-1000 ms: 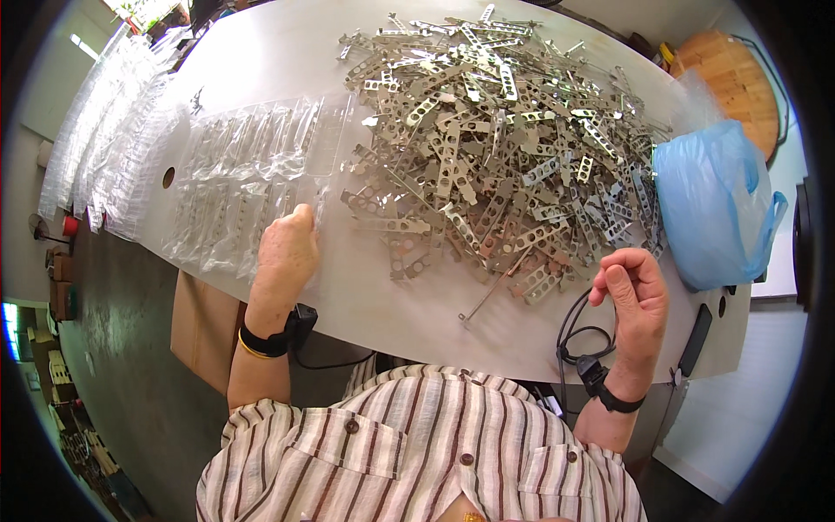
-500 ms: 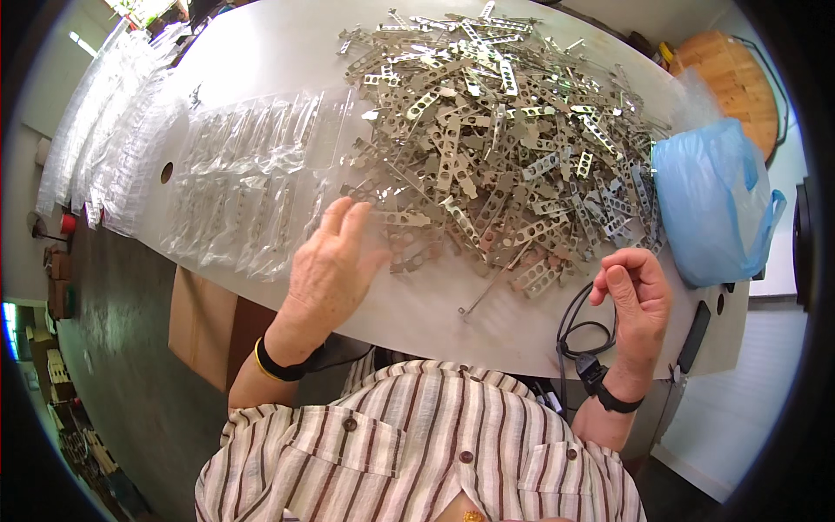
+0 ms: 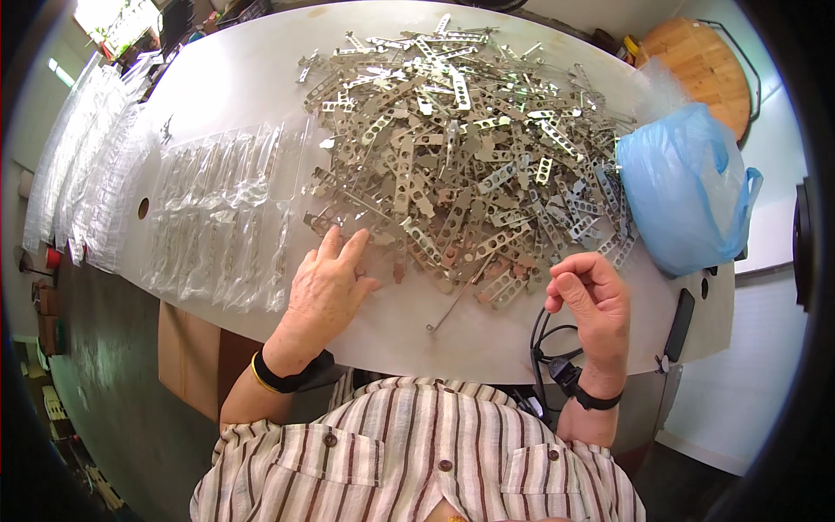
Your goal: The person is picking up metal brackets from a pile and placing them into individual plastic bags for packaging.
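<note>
My left hand (image 3: pixel 323 287) is at the near left edge of a large heap of flat, perforated metal strips (image 3: pixel 452 174). Its fingers are spread, and the fingertips reach a dark metal piece (image 3: pixel 322 223) there; whether they touch it I cannot tell. To its left lie clear plastic bags (image 3: pixel 217 217) in two rows, with thin metal pieces inside. My right hand (image 3: pixel 593 300) hovers near the heap's front right, its fingers curled towards the thumb and nothing visible in them. A thin metal rod (image 3: pixel 448 311) sticks out of the heap towards me.
A blue plastic bag (image 3: pixel 683 191) stands on the white table (image 3: pixel 417 355) at the right. Behind it is a round wooden board (image 3: pixel 696 70). More clear plastic bags (image 3: pixel 87 165) hang over the table's left edge. A black cable (image 3: pixel 537 352) lies beside my right wrist.
The view has shifted slightly. My left hand has moved a little right along the heap's edge and its fingers have spread. My right hand stays curled in nearly the same place.
</note>
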`<state>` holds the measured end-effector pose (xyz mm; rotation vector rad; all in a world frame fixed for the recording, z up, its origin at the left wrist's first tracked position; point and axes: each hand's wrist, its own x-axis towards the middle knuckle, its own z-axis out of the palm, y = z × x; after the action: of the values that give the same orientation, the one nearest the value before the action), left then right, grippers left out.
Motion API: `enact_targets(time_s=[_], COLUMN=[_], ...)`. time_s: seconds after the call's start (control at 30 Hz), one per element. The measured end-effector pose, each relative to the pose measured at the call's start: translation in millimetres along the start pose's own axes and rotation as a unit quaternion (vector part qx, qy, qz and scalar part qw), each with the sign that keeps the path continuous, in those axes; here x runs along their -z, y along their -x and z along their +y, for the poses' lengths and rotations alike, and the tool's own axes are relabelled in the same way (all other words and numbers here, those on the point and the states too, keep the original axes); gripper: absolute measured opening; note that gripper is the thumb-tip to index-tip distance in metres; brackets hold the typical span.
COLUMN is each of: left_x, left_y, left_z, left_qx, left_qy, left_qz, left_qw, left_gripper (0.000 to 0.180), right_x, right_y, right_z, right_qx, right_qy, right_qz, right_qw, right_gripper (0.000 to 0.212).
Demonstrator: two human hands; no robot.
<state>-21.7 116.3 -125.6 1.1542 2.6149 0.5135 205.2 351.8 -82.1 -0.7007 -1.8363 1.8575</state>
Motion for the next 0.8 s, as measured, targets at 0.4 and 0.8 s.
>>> enact_targets(time_s=[0.4, 0.8], left_x=[-15.2, -28.8], left_y=[-6.8, -14.7], left_z=[-7.6, 0.0], left_qx=[-0.061, -0.075], left_qy=[0.086, 0.095], left_qz=[0.029, 0.050], left_qw=[0.994, 0.991], left_gripper=[0.057, 0.051], right_x=[-6.1, -6.8], right_y=[-9.1, -12.9], right_z=[7.3, 19.7], right_qx=[-0.046, -0.055], right_qy=[0.007, 0.016], right_qz=[-0.055, -0.077], right_qw=[0.997, 0.995], right_gripper=[0.014, 0.016])
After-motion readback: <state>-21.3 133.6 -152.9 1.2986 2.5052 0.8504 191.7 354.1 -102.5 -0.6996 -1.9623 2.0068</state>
